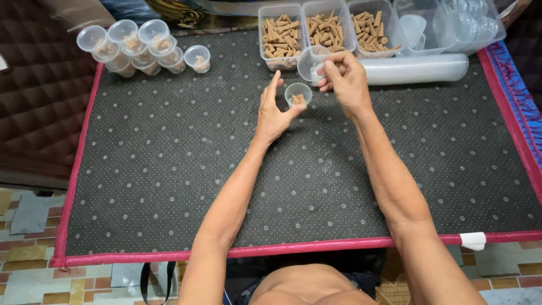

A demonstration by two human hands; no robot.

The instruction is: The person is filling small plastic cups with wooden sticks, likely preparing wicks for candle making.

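Small clear plastic cup (298,93) near the desk's (169,169) far edge, left hand (275,113) loosely cradling it; right hand (344,79) pinches a lid (312,62). Probably light, flimsy: hold its sides gently.

Past where the fingers close, three clear rectangular tubs (326,28) stand in a row, filled with brown cone-shaped sticks (280,31). Just right of the grip lies a long sleeve of stacked clear lids (418,69), with a tub of empty cups and lids (451,25) behind it. Far to the left, a cluster of filled small cups (138,45) sits at the edge of the dark dotted mat (169,169) with its pink border.
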